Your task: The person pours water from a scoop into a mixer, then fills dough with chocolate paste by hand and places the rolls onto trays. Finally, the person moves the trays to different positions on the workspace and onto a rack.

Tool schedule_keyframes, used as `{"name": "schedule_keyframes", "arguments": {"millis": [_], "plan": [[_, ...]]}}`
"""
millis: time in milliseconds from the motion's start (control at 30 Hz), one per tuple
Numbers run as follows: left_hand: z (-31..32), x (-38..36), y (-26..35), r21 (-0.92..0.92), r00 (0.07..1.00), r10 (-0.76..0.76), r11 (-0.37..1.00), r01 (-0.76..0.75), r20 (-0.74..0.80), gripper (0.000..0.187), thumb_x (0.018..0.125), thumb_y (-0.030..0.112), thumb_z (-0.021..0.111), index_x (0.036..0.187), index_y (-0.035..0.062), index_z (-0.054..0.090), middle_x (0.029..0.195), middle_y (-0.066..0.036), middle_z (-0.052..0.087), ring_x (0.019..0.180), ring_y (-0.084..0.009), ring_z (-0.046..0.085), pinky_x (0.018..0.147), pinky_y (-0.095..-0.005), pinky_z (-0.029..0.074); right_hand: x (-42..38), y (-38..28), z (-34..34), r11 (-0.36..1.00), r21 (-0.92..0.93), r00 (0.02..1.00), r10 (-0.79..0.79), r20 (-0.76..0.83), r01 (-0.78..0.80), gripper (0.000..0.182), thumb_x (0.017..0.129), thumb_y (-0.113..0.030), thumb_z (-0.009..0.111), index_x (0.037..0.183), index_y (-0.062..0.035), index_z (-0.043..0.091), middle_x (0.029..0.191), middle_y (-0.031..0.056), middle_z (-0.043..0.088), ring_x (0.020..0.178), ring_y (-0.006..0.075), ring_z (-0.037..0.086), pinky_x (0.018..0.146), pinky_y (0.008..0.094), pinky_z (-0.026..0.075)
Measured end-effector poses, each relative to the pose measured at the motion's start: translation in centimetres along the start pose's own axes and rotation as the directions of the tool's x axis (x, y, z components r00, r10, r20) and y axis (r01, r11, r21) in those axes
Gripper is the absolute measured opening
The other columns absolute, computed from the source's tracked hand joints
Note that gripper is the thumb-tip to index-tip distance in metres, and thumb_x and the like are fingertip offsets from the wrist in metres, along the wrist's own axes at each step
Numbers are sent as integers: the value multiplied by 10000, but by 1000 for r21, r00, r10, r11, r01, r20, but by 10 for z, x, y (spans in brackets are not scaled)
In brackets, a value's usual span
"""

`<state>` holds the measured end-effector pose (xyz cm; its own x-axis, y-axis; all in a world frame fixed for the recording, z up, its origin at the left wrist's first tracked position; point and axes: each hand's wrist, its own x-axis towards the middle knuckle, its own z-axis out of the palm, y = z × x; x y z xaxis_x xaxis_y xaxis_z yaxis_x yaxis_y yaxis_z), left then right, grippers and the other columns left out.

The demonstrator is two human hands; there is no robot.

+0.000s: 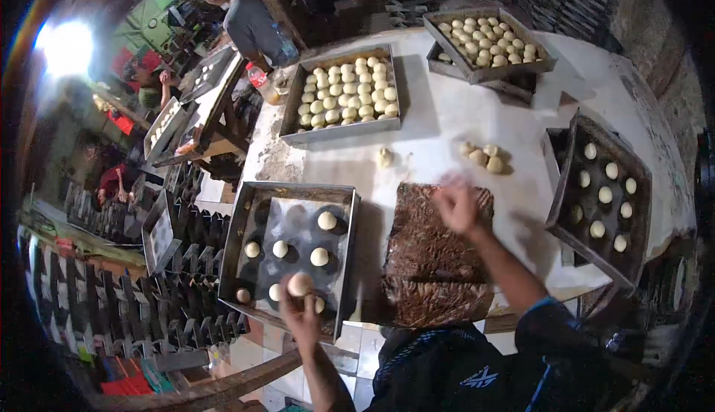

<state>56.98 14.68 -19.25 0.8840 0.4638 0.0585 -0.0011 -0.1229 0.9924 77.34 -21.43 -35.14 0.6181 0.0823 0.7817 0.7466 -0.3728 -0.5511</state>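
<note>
Between the fingers of my left hand (302, 319) is a pale dough ball (300, 284), held over the near part of a metal baking tray (351, 252). Several more dough balls (319, 256) sit spaced apart in that tray. My right hand (456, 207) is above the upper right part of a dark brown, rough-surfaced board (424, 241). Motion smears its fingers, so their grip cannot be made out. Just beyond it, a small cluster of dough pieces (494, 164) lies on the floured table (439, 114). A single dough lump (384, 159) rests to the left of the cluster.
A full tray of dough balls (339, 132) stands at the back left, near a bottle with a red label (258, 77). Another full tray (547, 65) is stacked at the back right. A tilted tray (640, 226) sits at the right edge. Other people (257, 24) work beyond the table.
</note>
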Motion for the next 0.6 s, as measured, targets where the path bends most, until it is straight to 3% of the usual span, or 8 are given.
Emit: {"name": "schedule_keyframes", "arguments": {"millis": [33, 67, 133, 267, 333, 400, 467, 600], "plan": [[20, -9, 2, 83, 988, 125, 988, -132, 88, 537, 797, -106, 578, 1302, 30, 454, 1176, -116, 571, 1097, -217, 553, 911, -309, 461, 49, -88, -15, 990, 137, 958, -74, 278, 36, 314, 899, -122, 593, 1193, -13, 604, 925, 176, 677, 645, 245, 640, 640, 383, 572], [43, -17, 7, 158, 953, 236, 951, -267, 189, 586, 756, -122, 601, 1303, 39, 463, 1175, -132, 577, 1086, -245, 565, 897, -312, 472, 46, -141, -16, 860, 336, 846, 184, 500, -385, 316, 901, -164, 627, 1173, -4, 622, 973, 181, 670, 720, 215, 665, 654, 350, 579], [80, -27, 29, 376, 796, 442, 713, -591, 414, 691, 681, -114, 648, 1323, 67, 468, 1152, -158, 584, 1069, -303, 577, 879, -322, 488, 46, -204, -13, 414, 165, 364, 463, 808, -895, 293, 932, -200, 601, 1084, 47, 644, 1042, 185, 667, 866, 185, 674, 740, 283, 565], [99, -72, 66, 284, 820, 312, 829, -481, 480, 832, 659, -70, 713, 1414, 84, 399, 1179, -166, 539, 1071, -292, 569, 864, -337, 501, 34, -246, -13, 474, 502, 688, 430, 585, -723, 352, 863, -162, 688, 1155, 23, 624, 1094, 162, 652, 903, 225, 668, 785, 314, 554], [88, -93, 69, -183, 921, 275, 956, -231, 275, 826, 711, 29, 766, 1428, 28, 356, 1187, -138, 519, 1095, -238, 551, 867, -331, 504, 56, -279, -33, 887, 410, 964, 125, 235, -215, 365, 790, -70, 731, 1142, -24, 645, 1038, 149, 663, 918, 254, 658, 810, 336, 540], [59, -107, 60, -202, 907, 206, 970, -138, 367, 557, 870, 140, 671, 1350, -41, 453, 1099, -78, 534, 1073, -150, 530, 856, -270, 475, 48, -312, -37, 923, 373, 934, -52, 352, -89, 458, 758, -128, 750, 1191, -52, 621, 1281, 138, 538, 1125, 248, 562, 910, 369, 472], [46, -139, 62, -371, 991, 62, 929, -14, 118, 389, 921, 104, 598, 1273, -50, 536, 1060, -71, 551, 1040, -140, 533, 864, -263, 453, 28, -342, -31, 884, 457, 933, -79, 350, -97, 448, 790, -180, 724, 1194, -28, 604, 1316, 133, 497, 1133, 260, 541, 944, 381, 450], [17, -213, 52, 111, 900, 432, 899, -424, -53, 347, 960, 118, 535, 1247, -77, 531, 1121, -98, 503, 1009, -172, 556, 813, -270, 488, -16, -387, -11, 818, 535, 941, 26, 336, -214, 297, 871, -136, 613, 1137, -5, 610, 1018, 150, 639, 838, 243, 644, 744, 334, 502]]}}
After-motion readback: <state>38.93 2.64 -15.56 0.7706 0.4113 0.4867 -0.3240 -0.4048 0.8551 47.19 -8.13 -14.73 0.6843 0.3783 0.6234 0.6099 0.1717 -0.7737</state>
